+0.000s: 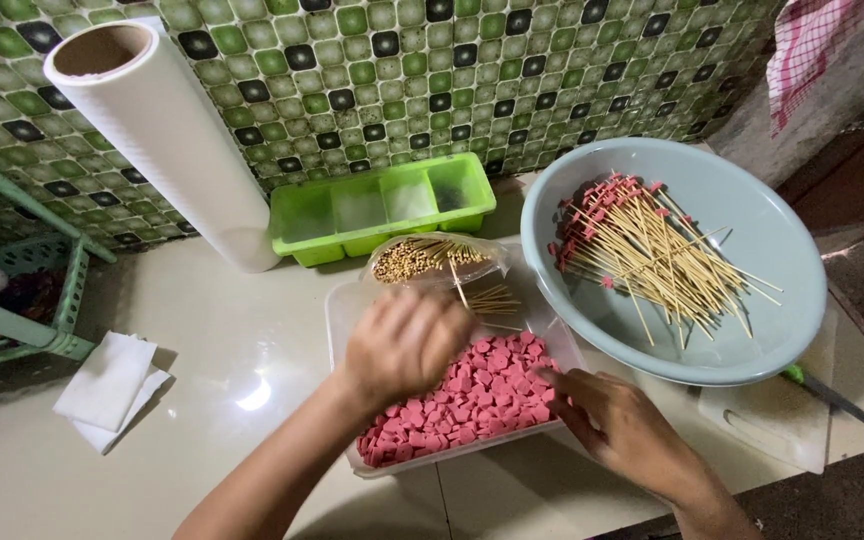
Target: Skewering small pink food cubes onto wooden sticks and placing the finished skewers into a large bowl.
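Left hand (402, 345): hovers over the top edge of the tray (344, 310), fingers curled inward and blurred. It seems to pinch a skewer (460, 290) whose end shows at its 1 o'clock; I cannot tell for sure.
Right hand (617, 420): at the tray's 3 o'clock corner, fingers narrow, tips touching the pink pieces (472, 395). Whether one is already pinched, cannot tell.
Pink pieces: small flat chunks piled across the near half of the tray, directly under and between both hands.
Skewer bag (432, 260): clear bag of bare sticks, lying at the tray's 12 o'clock, just beyond the left knuckles.
Bowl (782, 250): pale blue, at 2 o'clock from the hands, holding finished skewers (652, 255) with pink ends fanned to its left.
Behind: green ice tray (382, 205) against the tiled wall; wrap roll (167, 140) leaning at 10 o'clock; folded tissue (107, 385) at 9 o'clock; knife (832, 395) on a board at 3 o'clock.
Handling note: best to steady one piece flat between fingertips and push the point through its middle, slowly, keeping the tip clear of the opposite fingers.
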